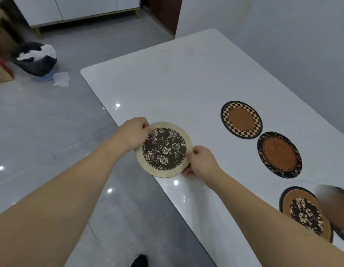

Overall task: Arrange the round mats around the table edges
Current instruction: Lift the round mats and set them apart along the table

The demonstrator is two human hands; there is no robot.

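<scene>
A round beige mat with a dark floral centre [164,149] sits at the near left edge of the white table [167,83], partly overhanging it. My left hand [133,134] grips its upper left rim and my right hand [201,162] grips its lower right rim. Further right on the table lie a checkered-rim mat [241,119], a dark leaf-rim mat with a brown centre [279,154] and a brown mat with a floral centre [307,213], which lies on top of another mat.
A blurred dark mat [340,209] lies at the right edge of the view. On the glossy grey floor stand a black bin bag [35,58], crumpled paper [61,79] and a white cabinet [76,8]. My shoe [139,261] shows below.
</scene>
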